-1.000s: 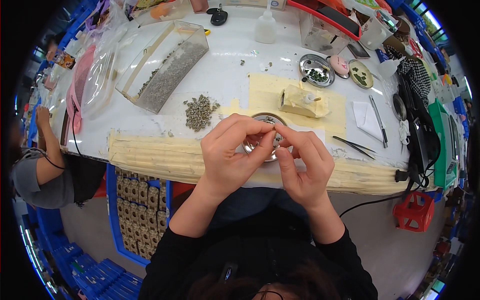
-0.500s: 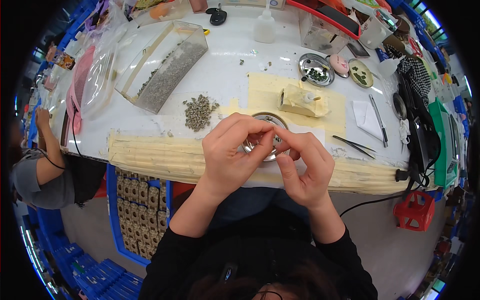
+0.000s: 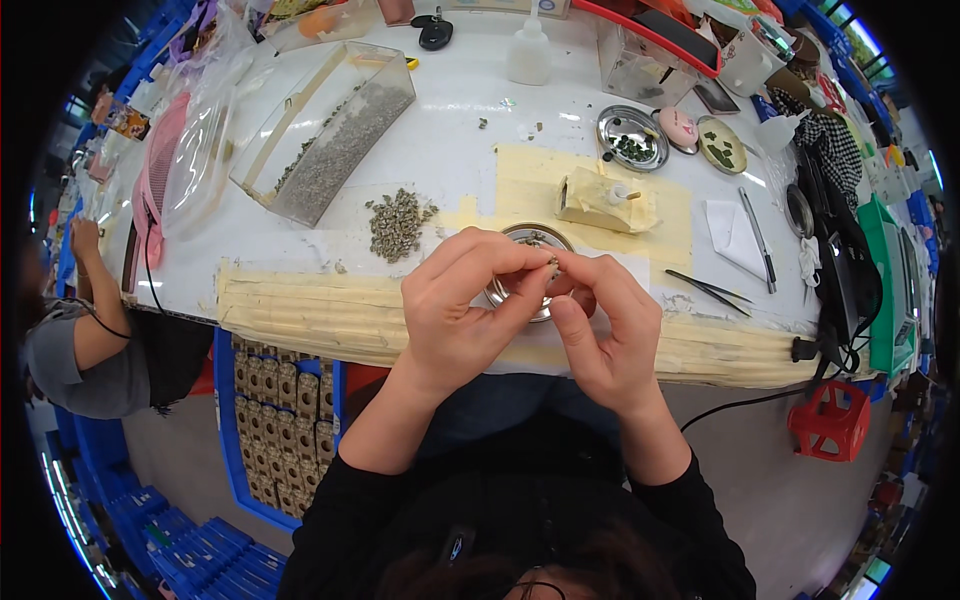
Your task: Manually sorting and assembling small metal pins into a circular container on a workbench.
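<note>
Over a steel dish (image 3: 562, 236) — likely to catch drops — my left hand (image 3: 450, 305) pinches a tiny metallic piece (image 3: 553, 266); my right hand (image 3: 615, 335), thumb spread, steadies it.

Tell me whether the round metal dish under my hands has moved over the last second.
No: the metal dish shows no visible shift either way; its rim keeps the same place against the yellow taped block.
</note>
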Demonstrator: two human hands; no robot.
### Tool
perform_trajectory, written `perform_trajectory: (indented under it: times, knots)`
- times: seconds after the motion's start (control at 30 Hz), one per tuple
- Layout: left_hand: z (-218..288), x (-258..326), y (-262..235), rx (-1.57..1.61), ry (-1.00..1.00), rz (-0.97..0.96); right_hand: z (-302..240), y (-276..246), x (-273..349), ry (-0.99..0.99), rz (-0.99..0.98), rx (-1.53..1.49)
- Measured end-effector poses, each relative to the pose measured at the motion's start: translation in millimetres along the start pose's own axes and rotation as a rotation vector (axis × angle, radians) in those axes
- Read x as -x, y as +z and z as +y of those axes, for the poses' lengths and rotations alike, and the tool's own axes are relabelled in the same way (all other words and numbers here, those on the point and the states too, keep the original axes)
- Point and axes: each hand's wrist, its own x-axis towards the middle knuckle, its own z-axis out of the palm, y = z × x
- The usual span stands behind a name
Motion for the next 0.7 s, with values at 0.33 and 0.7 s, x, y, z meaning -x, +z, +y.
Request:
perform_trajectory:
  times: [0.33,0.7]
  knots:
    - [1.2,0.4,2.5,-0.017,-0.064,-0.002,0.6,-2.4,4.3,-0.028,0.007,0.031]
    - [1.4,0.4,1.3,0.009,-0.087,0.005,0.4,1.5,3.7,-0.045,0.070,0.092]
